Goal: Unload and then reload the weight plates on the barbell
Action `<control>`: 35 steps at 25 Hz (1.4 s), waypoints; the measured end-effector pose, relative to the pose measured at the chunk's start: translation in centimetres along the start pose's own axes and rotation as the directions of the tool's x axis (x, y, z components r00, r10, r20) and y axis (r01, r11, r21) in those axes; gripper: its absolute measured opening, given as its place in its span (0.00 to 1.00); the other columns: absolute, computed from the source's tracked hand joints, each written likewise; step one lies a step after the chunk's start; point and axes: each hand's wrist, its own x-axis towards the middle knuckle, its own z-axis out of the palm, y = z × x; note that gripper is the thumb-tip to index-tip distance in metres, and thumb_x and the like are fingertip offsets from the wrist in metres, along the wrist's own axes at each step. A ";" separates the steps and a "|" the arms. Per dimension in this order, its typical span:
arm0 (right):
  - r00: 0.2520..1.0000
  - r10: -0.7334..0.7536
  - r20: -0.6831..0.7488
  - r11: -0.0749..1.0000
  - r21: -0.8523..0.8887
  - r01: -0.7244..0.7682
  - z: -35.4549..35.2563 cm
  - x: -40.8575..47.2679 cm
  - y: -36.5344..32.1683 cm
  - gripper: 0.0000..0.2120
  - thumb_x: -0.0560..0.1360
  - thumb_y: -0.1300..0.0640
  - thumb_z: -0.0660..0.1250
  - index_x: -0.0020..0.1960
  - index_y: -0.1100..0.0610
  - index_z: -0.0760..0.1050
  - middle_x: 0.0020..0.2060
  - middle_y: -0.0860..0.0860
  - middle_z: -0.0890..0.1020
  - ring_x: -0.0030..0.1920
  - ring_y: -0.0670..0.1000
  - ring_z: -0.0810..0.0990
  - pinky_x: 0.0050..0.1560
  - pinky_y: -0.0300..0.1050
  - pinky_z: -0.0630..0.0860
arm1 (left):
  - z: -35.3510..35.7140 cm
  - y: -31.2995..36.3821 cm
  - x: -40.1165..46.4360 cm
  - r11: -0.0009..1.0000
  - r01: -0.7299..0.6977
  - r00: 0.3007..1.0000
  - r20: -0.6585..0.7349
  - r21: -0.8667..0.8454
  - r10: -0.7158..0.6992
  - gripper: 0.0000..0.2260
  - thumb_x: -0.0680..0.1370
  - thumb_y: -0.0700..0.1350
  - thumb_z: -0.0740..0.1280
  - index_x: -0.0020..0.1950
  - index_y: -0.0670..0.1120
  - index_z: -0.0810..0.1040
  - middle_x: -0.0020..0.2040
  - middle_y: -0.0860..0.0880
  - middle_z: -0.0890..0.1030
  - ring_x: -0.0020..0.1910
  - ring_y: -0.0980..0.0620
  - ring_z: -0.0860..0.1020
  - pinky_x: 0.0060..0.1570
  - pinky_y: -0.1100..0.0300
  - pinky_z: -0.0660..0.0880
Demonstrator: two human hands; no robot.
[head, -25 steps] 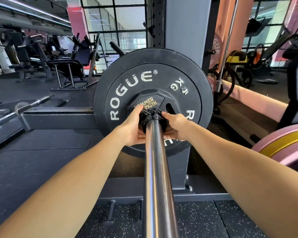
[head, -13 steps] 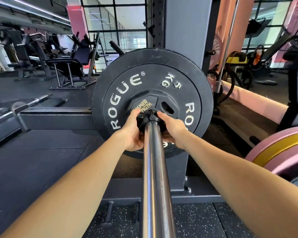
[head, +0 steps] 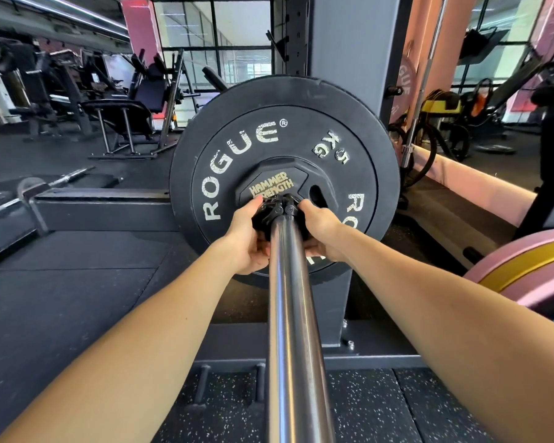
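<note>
A steel barbell sleeve point(head: 293, 314) runs from the bottom centre away from me. On it sits a large black plate point(head: 285, 100), a black ROGUE 5 kg plate point(head: 231, 155) in front of that, and a small black HAMMER STRENGTH plate point(head: 272, 183) in front again. A black collar point(head: 277, 209) clamps the sleeve against the small plate. My left hand point(head: 243, 241) grips the collar from the left and my right hand point(head: 322, 231) grips it from the right. The fingertips of both hands are hidden behind the collar.
A grey rack upright point(head: 343, 52) stands right behind the plates, with its base point(head: 375, 343) on the speckled rubber floor. Pink and yellow plates point(head: 525, 273) lie at the right. A low grey beam point(head: 103, 203) and another bar point(head: 64, 177) lie at the left; benches stand behind.
The plates have turned a little clockwise on the sleeve, shifting the ROGUE lettering. Both hands stay on the collar, which now sits slightly nearer to me along the sleeve.
</note>
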 end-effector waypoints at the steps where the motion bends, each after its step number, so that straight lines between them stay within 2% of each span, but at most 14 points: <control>1: 1.000 0.011 -0.012 1.000 -0.015 -0.011 0.1 -0.2 0.0 0.15 0.81 0.48 0.54 0.46 0.59 0.72 0.34 0.54 0.78 0.29 0.52 0.77 0.27 0.39 0.74 | -0.1 0.1 -0.1 0.999 0.000 1.000 -0.004 0.032 0.000 0.30 0.69 0.72 0.65 0.47 0.45 0.82 0.38 0.48 0.77 0.26 0.53 0.69 0.26 0.63 0.64; 4: 0.999 0.032 -0.018 0.999 0.031 -0.032 -0.4 -0.2 0.3 0.16 0.80 0.48 0.60 0.49 0.60 0.76 0.35 0.55 0.81 0.30 0.52 0.80 0.27 0.40 0.76 | -0.1 0.2 0.4 0.997 0.002 1.000 -0.011 0.081 -0.001 0.35 0.63 0.75 0.65 0.49 0.45 0.80 0.42 0.48 0.75 0.30 0.52 0.69 0.32 0.63 0.62; 7: 1.000 0.015 -0.021 1.000 0.011 -0.015 -1.1 0.3 0.2 0.18 0.79 0.49 0.64 0.59 0.63 0.76 0.39 0.59 0.82 0.33 0.56 0.81 0.35 0.48 0.81 | -0.3 0.4 0.7 0.998 -0.005 1.000 0.011 0.066 0.005 0.44 0.58 0.74 0.68 0.60 0.42 0.82 0.48 0.46 0.78 0.44 0.49 0.73 0.42 0.61 0.72; 11: 0.999 0.008 -0.040 0.996 -0.083 -0.011 -1.4 0.4 0.0 0.16 0.81 0.50 0.63 0.57 0.64 0.75 0.38 0.59 0.80 0.32 0.55 0.78 0.34 0.47 0.77 | 0.2 0.3 0.8 0.998 -0.035 0.998 0.046 -0.060 0.038 0.36 0.66 0.68 0.71 0.60 0.41 0.82 0.54 0.47 0.84 0.51 0.48 0.83 0.53 0.58 0.78; 14: 0.998 0.012 -0.067 0.994 -0.109 -0.019 -1.4 0.1 -0.4 0.12 0.81 0.54 0.62 0.53 0.64 0.75 0.35 0.58 0.79 0.30 0.54 0.77 0.34 0.46 0.76 | 1.2 -0.5 0.6 0.981 -0.156 0.988 -0.027 -0.117 0.154 0.25 0.73 0.64 0.69 0.53 0.43 0.83 0.42 0.43 0.86 0.38 0.46 0.84 0.39 0.56 0.81; 16: 0.996 0.002 -0.093 0.992 -0.125 -0.014 -1.4 0.1 -0.8 0.10 0.81 0.56 0.62 0.51 0.64 0.74 0.34 0.58 0.79 0.29 0.54 0.76 0.31 0.45 0.75 | 1.1 -0.6 0.6 0.985 -0.146 0.989 -0.030 -0.093 0.143 0.29 0.71 0.67 0.69 0.55 0.42 0.83 0.44 0.44 0.86 0.40 0.47 0.84 0.42 0.55 0.82; 18: 0.993 -0.007 -0.117 0.990 -0.141 -0.009 -1.4 0.0 -1.0 0.09 0.81 0.57 0.62 0.50 0.64 0.75 0.33 0.58 0.79 0.28 0.54 0.77 0.28 0.44 0.76 | 0.4 -0.1 0.3 0.995 -0.088 0.995 -0.038 0.050 0.090 0.37 0.66 0.71 0.67 0.59 0.42 0.82 0.49 0.45 0.84 0.46 0.47 0.81 0.50 0.55 0.80; 19: 0.992 -0.014 -0.124 0.989 -0.150 -0.005 -1.3 -0.1 -1.0 0.10 0.80 0.57 0.62 0.49 0.64 0.75 0.33 0.57 0.79 0.28 0.54 0.78 0.27 0.43 0.77 | 0.2 0.2 0.1 0.988 -0.086 0.993 -0.066 0.130 0.095 0.37 0.67 0.73 0.65 0.58 0.42 0.82 0.49 0.44 0.82 0.45 0.47 0.79 0.47 0.57 0.79; 22: 0.990 -0.039 -0.139 0.986 -0.165 0.016 -1.4 -0.4 -0.9 0.14 0.80 0.52 0.63 0.52 0.64 0.75 0.40 0.58 0.82 0.32 0.54 0.80 0.29 0.44 0.80 | 0.5 0.7 -1.2 0.947 -0.154 0.962 -0.175 0.282 0.208 0.32 0.73 0.69 0.62 0.57 0.42 0.79 0.49 0.44 0.81 0.42 0.46 0.80 0.38 0.57 0.78; 26: 0.982 -0.123 -0.141 0.964 -0.251 0.085 -2.8 -2.1 -2.1 0.19 0.79 0.48 0.62 0.59 0.61 0.77 0.51 0.56 0.83 0.44 0.54 0.82 0.39 0.44 0.77 | 0.6 1.7 -4.1 0.778 -0.316 0.855 -0.194 0.543 0.482 0.17 0.76 0.61 0.64 0.54 0.49 0.75 0.54 0.45 0.80 0.48 0.46 0.80 0.42 0.54 0.79; 28: 0.964 -0.258 -0.068 0.851 -0.488 0.194 -4.0 -4.0 -2.4 0.18 0.79 0.48 0.62 0.62 0.59 0.76 0.57 0.55 0.80 0.49 0.53 0.79 0.45 0.44 0.74 | 0.3 2.4 -6.2 0.610 -0.366 0.800 -0.097 0.703 0.592 0.12 0.75 0.57 0.66 0.55 0.54 0.74 0.57 0.48 0.76 0.53 0.48 0.77 0.48 0.53 0.76; 30: 0.925 -0.376 0.064 0.608 -0.736 0.298 -5.1 -5.5 -2.4 0.22 0.78 0.47 0.63 0.70 0.54 0.71 0.67 0.52 0.72 0.60 0.53 0.75 0.60 0.48 0.71 | 0.0 2.8 -8.2 0.395 -0.378 0.766 0.043 0.838 0.642 0.20 0.71 0.55 0.71 0.62 0.58 0.72 0.62 0.52 0.72 0.58 0.52 0.74 0.53 0.52 0.73; 32: 0.881 -0.455 0.125 0.437 -0.831 0.344 -6.0 -6.9 -2.7 0.28 0.77 0.43 0.65 0.73 0.50 0.66 0.72 0.50 0.67 0.69 0.55 0.69 0.69 0.54 0.65 | -0.2 3.3 -10.3 0.267 -0.353 0.747 0.098 0.897 0.657 0.29 0.68 0.58 0.75 0.66 0.60 0.69 0.66 0.54 0.68 0.62 0.53 0.70 0.60 0.51 0.71; 35: 0.809 -0.549 0.209 0.267 -0.874 0.406 -7.3 -9.1 -3.7 0.32 0.76 0.38 0.64 0.75 0.48 0.62 0.75 0.47 0.64 0.74 0.53 0.62 0.72 0.57 0.57 | 0.2 4.0 -14.0 0.156 -0.286 0.694 0.092 0.945 0.714 0.35 0.62 0.64 0.75 0.66 0.64 0.67 0.69 0.56 0.66 0.67 0.51 0.69 0.65 0.45 0.69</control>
